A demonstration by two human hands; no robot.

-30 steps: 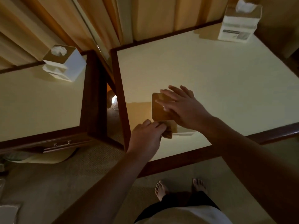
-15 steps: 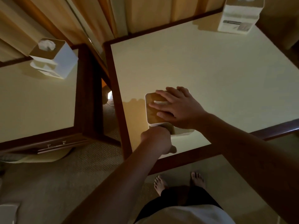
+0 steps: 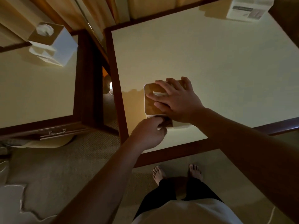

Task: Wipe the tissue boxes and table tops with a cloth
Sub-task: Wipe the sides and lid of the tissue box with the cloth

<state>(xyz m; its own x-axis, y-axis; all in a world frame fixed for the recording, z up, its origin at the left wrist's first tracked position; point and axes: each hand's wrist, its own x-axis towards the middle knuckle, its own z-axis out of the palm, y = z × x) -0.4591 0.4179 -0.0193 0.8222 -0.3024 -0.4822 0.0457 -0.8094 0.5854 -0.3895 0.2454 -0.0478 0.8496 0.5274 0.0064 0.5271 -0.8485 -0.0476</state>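
1. On the left table (image 3: 32,94), a left tissue box (image 3: 53,44) stands near the far right corner, with a tissue sticking out of its top. No hand is near it.
2. The left hand (image 3: 148,133) is over the near left part of the right table (image 3: 210,62). Its fingers are curled around a dark cloth (image 3: 166,122) and press it against the near side wall of the middle tissue box (image 3: 150,102).
3. This middle tissue box stands on the right table, close to the left edge and not far from the near edge. It is upright, with its brown top facing up.
4. The right hand (image 3: 179,101) lies flat on the top of this box, fingers straight and spread, and holds it down.
5. The step in hand seems to be wiping the side of the box. To do it well, I think the right hand should press straight down so the light box does not slide or tip, while the cloth goes along the whole wall down to the bottom edge. Then turn the box for the other walls.
6. A far tissue box (image 3: 247,10) stands at the far right corner of the right table, partly cut off by the frame.
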